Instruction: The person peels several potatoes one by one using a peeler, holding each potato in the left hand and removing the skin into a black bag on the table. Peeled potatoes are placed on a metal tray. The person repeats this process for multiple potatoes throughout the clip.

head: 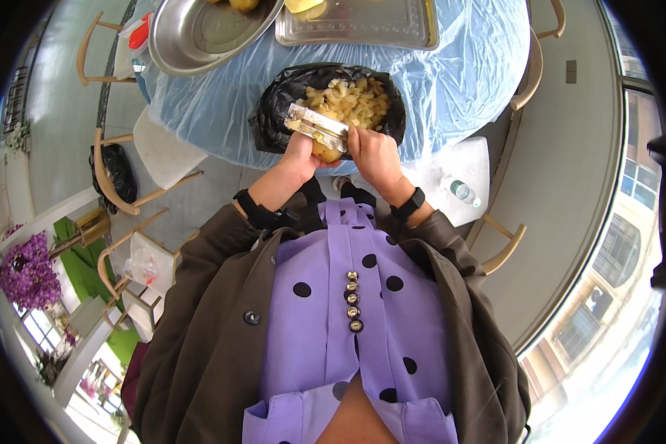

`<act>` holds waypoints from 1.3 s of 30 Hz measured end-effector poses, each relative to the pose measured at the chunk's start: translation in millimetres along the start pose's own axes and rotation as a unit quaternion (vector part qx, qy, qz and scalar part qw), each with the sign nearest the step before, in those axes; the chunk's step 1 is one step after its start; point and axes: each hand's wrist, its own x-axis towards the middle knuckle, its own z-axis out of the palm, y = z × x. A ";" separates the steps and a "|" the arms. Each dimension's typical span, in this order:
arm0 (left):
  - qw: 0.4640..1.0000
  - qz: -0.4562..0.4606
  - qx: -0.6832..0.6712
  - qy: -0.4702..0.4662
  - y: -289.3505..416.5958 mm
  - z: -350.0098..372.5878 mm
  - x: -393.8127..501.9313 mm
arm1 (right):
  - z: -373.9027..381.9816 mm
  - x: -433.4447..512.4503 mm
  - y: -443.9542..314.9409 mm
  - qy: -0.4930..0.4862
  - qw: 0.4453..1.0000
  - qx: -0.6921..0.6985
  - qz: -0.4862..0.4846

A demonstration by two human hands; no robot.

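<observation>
My left hand [296, 160] grips a potato [326, 152] from the left and from below. In my right hand [376, 156] is the end of a wide metal peeler [314, 123], which lies slantwise across the top of the potato and hides part of it. Bits of potato cling to the peeler's metal. Both hands are at the near edge of an open black plastic bag [272, 105]. Pale and brownish potato peelings [361, 100] are heaped inside the bag, just beyond the peeler.
Blue-tinted plastic sheeting [460, 83] covers the round table. Farther back stand a steel basin [180, 41] with potatoes [244, 4] and a metal tray [361, 28] with pale yellow pieces. A plastic bottle [465, 192] lies on a white chair seat [438, 169] at the right.
</observation>
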 end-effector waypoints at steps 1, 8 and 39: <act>1.000 0.001 0.003 -0.016 -1.3 -3.1 1.3 | 2.3 -0.8 3.3 0.008 1.000 0.007 0.003; 0.998 -0.043 -0.009 -0.055 5.1 -5.5 -14.4 | 26.1 -20.6 74.7 -0.012 0.995 0.005 0.100; 0.993 -0.010 -0.050 -0.104 13.8 -13.3 -9.3 | 4.1 -14.1 19.6 -0.045 0.996 0.035 0.070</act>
